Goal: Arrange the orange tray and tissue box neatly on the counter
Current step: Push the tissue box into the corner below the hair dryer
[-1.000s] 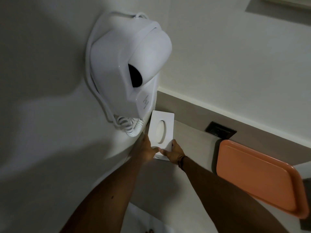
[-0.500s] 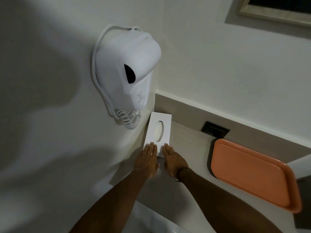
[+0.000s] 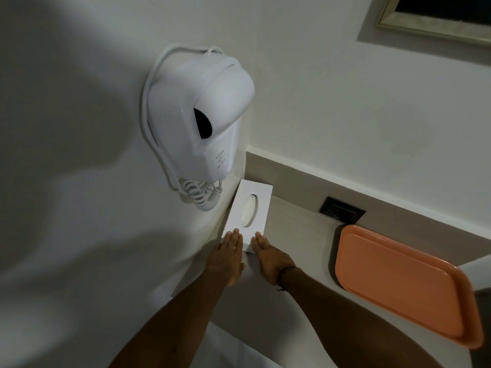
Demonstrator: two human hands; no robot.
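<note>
The tissue box (image 3: 248, 213), white with an oval opening in its top, lies flat on the counter (image 3: 297, 235) in the corner, its long left side against the left wall and its far end close to the raised ledge at the back. Its near end is partly covered by fingertips, and dim light makes the box's lower sides hard to make out. The orange tray (image 3: 398, 282) lies flat on the counter well to the right of the box, apart from it; its far right corner runs close to the picture's edge. A dark wall socket (image 3: 342, 211) sits in the ledge just behind the tray. A white wall-mounted hair dryer (image 3: 202, 128) hangs above the box, its coiled cord (image 3: 202, 195) dangling just beside the box's far left corner.

The left hand (image 3: 225, 258) lies palm down with fingers straight and together, their tips resting on the top of the box's near left corner. The right hand (image 3: 271, 257) is likewise flat and uncurled, fingertips touching the near right edge of the box. Neither hand grips anything. The box extends away from both sets of fingertips toward the back ledge. A dark band circles the right wrist. Both forearms are cut off at the bottom of the view.
</note>
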